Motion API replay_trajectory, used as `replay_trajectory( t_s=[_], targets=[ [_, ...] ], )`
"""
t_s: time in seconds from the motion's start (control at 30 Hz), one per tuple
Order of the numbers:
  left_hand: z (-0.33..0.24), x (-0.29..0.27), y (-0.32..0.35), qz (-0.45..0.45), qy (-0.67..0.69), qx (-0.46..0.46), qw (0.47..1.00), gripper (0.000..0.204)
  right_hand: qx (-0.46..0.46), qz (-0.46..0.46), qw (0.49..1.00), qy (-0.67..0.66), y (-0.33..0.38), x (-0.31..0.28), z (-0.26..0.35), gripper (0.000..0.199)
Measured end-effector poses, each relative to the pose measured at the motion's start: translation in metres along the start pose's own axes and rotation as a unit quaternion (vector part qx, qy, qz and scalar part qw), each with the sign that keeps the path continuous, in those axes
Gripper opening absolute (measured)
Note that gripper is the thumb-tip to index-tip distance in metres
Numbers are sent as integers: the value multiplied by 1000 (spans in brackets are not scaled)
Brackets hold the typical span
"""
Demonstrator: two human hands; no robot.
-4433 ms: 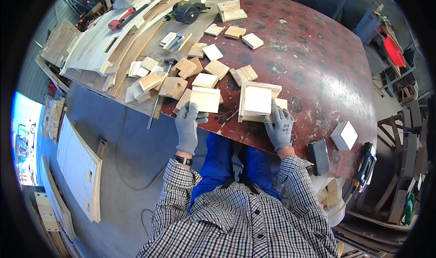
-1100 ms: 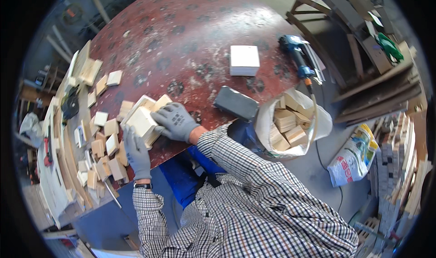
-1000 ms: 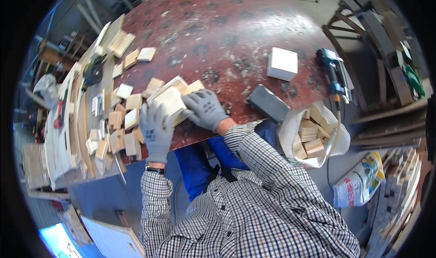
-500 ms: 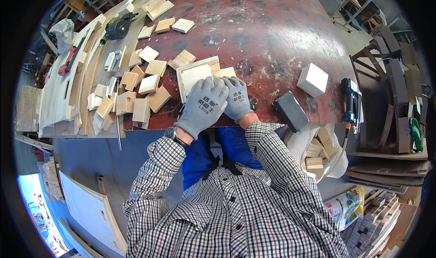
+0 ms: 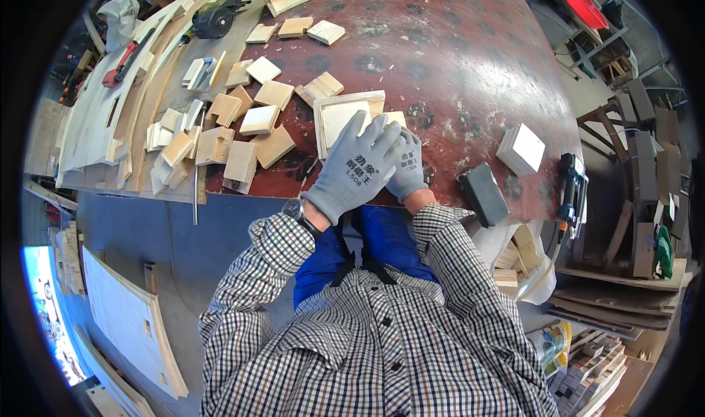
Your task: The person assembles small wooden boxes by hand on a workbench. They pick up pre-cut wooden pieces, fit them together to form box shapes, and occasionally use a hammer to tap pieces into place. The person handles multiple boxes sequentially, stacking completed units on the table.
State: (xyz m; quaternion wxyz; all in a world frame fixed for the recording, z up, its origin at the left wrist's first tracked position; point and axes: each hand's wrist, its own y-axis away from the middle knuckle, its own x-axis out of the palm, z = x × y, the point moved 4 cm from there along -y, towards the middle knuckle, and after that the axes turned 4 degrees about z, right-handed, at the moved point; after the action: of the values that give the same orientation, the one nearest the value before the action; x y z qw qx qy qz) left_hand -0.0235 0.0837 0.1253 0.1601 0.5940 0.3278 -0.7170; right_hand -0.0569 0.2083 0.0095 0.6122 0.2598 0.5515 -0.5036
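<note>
Both hands wear grey knit gloves and lie near the front edge of the round, dark red worktop (image 5: 455,57). The left hand (image 5: 358,169) is spread wide and flat, fingers fanned, palm down on a pale square wooden panel (image 5: 339,116) that sits on a short stack of similar boards; it presses on the panel rather than gripping it. The right hand (image 5: 406,169) rests just beside it, partly tucked under the left hand's edge, fingers together and laid flat on the same stack's right side (whether it pinches anything beneath cannot be told). The panel stack lies close to the worktop's near rim, directly ahead of the person's chest. To the left of it many small wooden blocks (image 5: 242,134) are scattered, some leaning on each other, reaching toward long curved plywood strips (image 5: 139,101) at the worktop's left side. A red-handled tool (image 5: 121,68) and a dark round power tool (image 5: 213,22) lie among those strips. To the right of the hands a dark grey rectangular block (image 5: 483,193) sits at the worktop's edge, and beyond it a single white square block (image 5: 521,149) stands apart. A blue-and-black cordless tool (image 5: 571,191) lies at the far right rim. Below that edge an open white bag (image 5: 525,259) holds more wood offcuts.
</note>
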Motion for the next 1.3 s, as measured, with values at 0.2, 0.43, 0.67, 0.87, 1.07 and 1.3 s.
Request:
replay_trajectory(
  t_s=[0.2,0.43,0.67,0.87,1.07,1.3],
  targets=[
    [72,23,76,-238,48,-278,929,49,-7,-73,996,-53,2,-15,3,54],
    [118,73,154,42,24,-346,937,49,-6,-79,996,-48,2,-13,4,55],
    [125,56,154,-42,104,-346,931,59,-10,-74,996,-57,1,-9,2,53],
    [68,31,90,-113,289,-270,912,93,-3,-75,991,-112,4,-13,-3,58],
    [59,109,92,-205,409,-380,804,112,62,-42,952,-298,3,-11,-24,62],
    [58,105,75,-165,227,-368,887,96,46,62,984,-163,-33,-38,11,93]
  ],
)
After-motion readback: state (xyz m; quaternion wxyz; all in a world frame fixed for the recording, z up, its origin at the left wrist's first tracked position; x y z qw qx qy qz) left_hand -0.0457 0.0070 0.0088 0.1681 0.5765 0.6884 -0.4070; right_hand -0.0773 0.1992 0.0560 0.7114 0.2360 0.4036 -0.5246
